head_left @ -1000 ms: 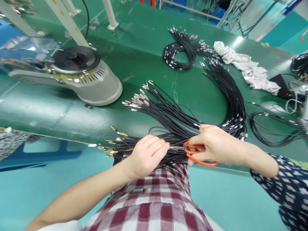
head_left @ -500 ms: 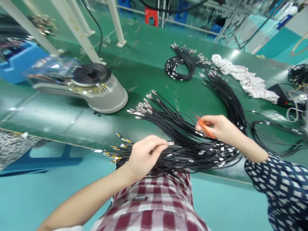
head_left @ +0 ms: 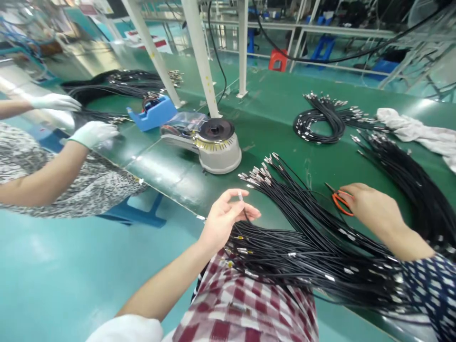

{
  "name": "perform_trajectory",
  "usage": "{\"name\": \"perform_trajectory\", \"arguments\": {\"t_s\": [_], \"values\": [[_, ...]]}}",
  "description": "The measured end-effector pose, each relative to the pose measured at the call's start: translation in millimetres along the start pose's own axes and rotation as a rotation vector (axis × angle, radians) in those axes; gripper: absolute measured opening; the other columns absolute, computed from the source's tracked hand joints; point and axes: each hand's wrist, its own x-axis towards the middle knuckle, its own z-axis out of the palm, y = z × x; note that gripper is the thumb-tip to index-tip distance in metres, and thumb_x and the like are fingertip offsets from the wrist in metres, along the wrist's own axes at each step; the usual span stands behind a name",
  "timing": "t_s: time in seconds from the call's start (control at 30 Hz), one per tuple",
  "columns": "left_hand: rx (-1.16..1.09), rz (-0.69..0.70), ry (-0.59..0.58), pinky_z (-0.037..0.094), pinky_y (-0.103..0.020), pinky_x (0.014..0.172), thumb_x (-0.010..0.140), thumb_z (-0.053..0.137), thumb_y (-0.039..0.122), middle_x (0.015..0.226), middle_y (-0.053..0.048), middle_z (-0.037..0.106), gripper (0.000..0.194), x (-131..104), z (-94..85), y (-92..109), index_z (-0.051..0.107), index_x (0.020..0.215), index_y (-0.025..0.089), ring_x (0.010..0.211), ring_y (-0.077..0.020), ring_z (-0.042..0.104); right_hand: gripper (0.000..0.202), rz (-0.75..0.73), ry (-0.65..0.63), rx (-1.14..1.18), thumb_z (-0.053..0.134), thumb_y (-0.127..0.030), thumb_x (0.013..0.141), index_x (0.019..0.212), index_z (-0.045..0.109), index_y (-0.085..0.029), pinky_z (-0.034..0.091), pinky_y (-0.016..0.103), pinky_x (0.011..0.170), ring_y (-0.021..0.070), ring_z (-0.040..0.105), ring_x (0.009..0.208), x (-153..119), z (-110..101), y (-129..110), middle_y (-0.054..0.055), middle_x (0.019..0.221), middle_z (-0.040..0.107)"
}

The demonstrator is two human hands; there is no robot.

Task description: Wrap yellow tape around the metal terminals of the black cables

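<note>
My left hand [head_left: 228,216] pinches the end of a black cable, whose silvery connector [head_left: 240,195] sticks up between thumb and forefinger; the other fingers are loosely spread. At the right, my right hand [head_left: 372,206] is closed around orange-handled pliers [head_left: 342,203], their dark tip pointing left and away from me. What kind of jaws they have is too small to tell. Beneath and between both hands lies a large bundle of black cables [head_left: 302,249] with white labels, partly over my lap. Another group of silvery cable ends [head_left: 256,175] fans out beyond my left hand.
A grey tape dispenser [head_left: 221,159] with a dark reel stands ahead, beside a blue tape holder [head_left: 156,113]. Coiled cables [head_left: 318,124], a white cloth [head_left: 420,130] and white posts [head_left: 201,57] are farther back. At left, a co-worker's gloved hands [head_left: 93,134] handle cables.
The view has swung left, bringing the co-worker into sight. My left hand has turned the connector from level to upright. My right hand still holds the pliers, now farther from my left hand.
</note>
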Motion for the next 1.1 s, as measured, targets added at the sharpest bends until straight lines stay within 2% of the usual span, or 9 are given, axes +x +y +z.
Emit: {"name": "perform_trajectory", "arguments": {"t_s": [0.07, 0.17, 0.3, 0.5, 0.67, 0.77, 0.9, 1.0, 1.1], "values": [[0.036, 0.028, 0.014, 0.054, -0.034, 0.077, 0.088, 0.067, 0.030, 0.083, -0.008, 0.077, 0.022, -1, -5.0, -1, 0.058, 0.105, 0.017, 0.081, -0.0216, 0.073, 0.021, -0.039, 0.124, 0.085, 0.055, -0.032, 0.093, 0.096, 0.074, -0.022, 0.049, 0.033, 0.062, 0.0250, 0.072, 0.085, 4, -10, -30, 0.008, 0.106, 0.076], [0.109, 0.094, 0.082, 0.051, -0.026, 0.071, 0.085, 0.071, 0.028, 0.082, -0.006, 0.074, 0.015, 1, -13.9, -3, 0.067, 0.091, 0.015, 0.072, -0.0142, 0.067, 0.020, -0.165, 0.152, 0.289, 0.056, -0.034, 0.092, 0.094, 0.074, -0.025, 0.052, 0.033, 0.070, 0.0236, 0.072, 0.088, 16, -25, -89, 0.002, 0.104, 0.077], [0.148, 0.114, 0.182, 0.042, -0.019, 0.056, 0.081, 0.075, 0.030, 0.073, -0.002, 0.068, 0.017, 4, -27.7, -7, 0.073, 0.081, 0.014, 0.057, -0.0058, 0.052, 0.019, -0.263, 0.021, 0.680, 0.057, -0.031, 0.091, 0.094, 0.075, -0.025, 0.053, 0.032, 0.075, 0.0214, 0.071, 0.088, 50, -36, -161, 0.002, 0.103, 0.077], [-0.033, -0.025, 0.167, 0.040, -0.021, 0.046, 0.078, 0.074, 0.045, 0.058, -0.003, 0.065, 0.036, 12, -39.3, -22, 0.072, 0.086, 0.010, 0.048, -0.0110, 0.057, 0.022, -0.026, -0.074, 1.364, 0.068, -0.036, 0.080, 0.092, 0.073, -0.019, 0.051, 0.028, 0.064, 0.0163, 0.067, 0.067, 130, -40, -228, 0.006, 0.086, 0.076], [-0.080, -0.053, 0.163, 0.039, -0.020, 0.045, 0.076, 0.076, 0.046, 0.054, -0.003, 0.063, 0.038, 17, -44.2, -33, 0.070, 0.083, 0.009, 0.046, -0.0101, 0.055, 0.039, 0.066, -0.116, 1.445, 0.062, -0.053, 0.082, 0.080, 0.070, -0.015, 0.046, 0.023, 0.051, 0.0139, 0.065, 0.060, 157, -47, -257, 0.011, 0.085, 0.075], [-0.093, -0.065, 0.139, 0.039, -0.021, 0.046, 0.078, 0.075, 0.045, 0.054, -0.003, 0.063, 0.036, 19, -47.1, -36, 0.070, 0.083, 0.010, 0.046, -0.0101, 0.055, 0.038, 0.087, -0.124, 1.445, 0.064, -0.051, 0.080, 0.074, 0.069, -0.014, 0.044, 0.023, 0.051, 0.0137, 0.064, 0.058, 156, -50, -267, 0.011, 0.078, 0.073], [-0.102, -0.074, 0.119, 0.039, -0.021, 0.047, 0.079, 0.075, 0.045, 0.055, -0.003, 0.064, 0.035, 18, -50.0, -37, 0.071, 0.083, 0.010, 0.046, -0.0103, 0.056, 0.020, 0.094, -0.016, 1.385, 0.068, -0.036, 0.075, 0.070, 0.066, -0.017, 0.046, 0.026, 0.059, 0.0146, 0.060, 0.061, 148, -58, -271, 0.006, 0.073, 0.070], [-0.110, -0.075, 0.108, 0.039, -0.022, 0.047, 0.079, 0.075, 0.045, 0.056, -0.003, 0.065, 0.034, 17, -50.6, -37, 0.071, 0.083, 0.011, 0.047, -0.0105, 0.056, 0.017, 0.056, 0.147, 1.317, 0.069, -0.037, 0.075, 0.073, 0.067, -0.020, 0.047, 0.028, 0.067, 0.0163, 0.060, 0.071, 140, -64, -270, 0.004, 0.081, 0.070], [-0.112, -0.075, 0.092, 0.039, -0.022, 0.047, 0.079, 0.075, 0.045, 0.055, -0.003, 0.064, 0.035, 16, -50.4, -36, 0.071, 0.083, 0.011, 0.046, -0.0106, 0.056, 0.021, 0.022, 0.174, 1.373, 0.069, -0.040, 0.077, 0.079, 0.068, -0.019, 0.046, 0.028, 0.063, 0.0141, 0.060, 0.062, 138, -61, -267, 0.004, 0.084, 0.071]]}}
